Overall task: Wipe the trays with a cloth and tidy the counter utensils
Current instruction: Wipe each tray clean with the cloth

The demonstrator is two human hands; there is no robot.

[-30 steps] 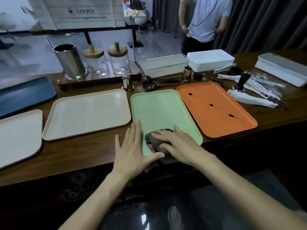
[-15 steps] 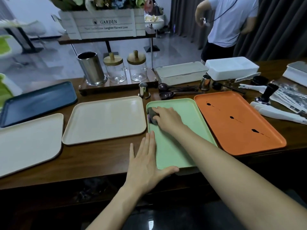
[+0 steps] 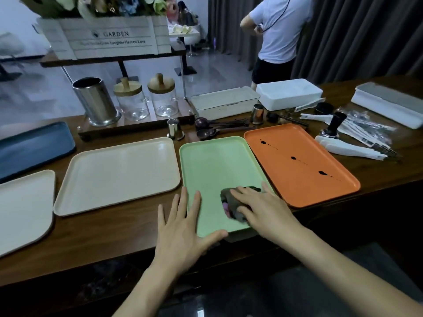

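The long wooden surface (image 3: 103, 236) carries a row of trays: a dark blue tray (image 3: 34, 145) at far left, two cream trays (image 3: 119, 175) beside it, then the green tray (image 3: 212, 165) and, just to its right, the orange tray (image 3: 274, 179). The step in hand looks to be wiping the green tray. The left grip (image 3: 183, 229) lies flat and spread, holding nothing, its palm on the surface, its fingers and thumb over the tray's near left corner to steady it. The right grip (image 3: 263, 209) has its fingers curved over the wadded dark cloth (image 3: 229, 200), thumb against its near side, pressing it onto the tray's near right part. Dark spots (image 3: 294, 157) mark the orange tray, so the next move probably calls for carrying the cloth right to it, then bracing that tray the same way
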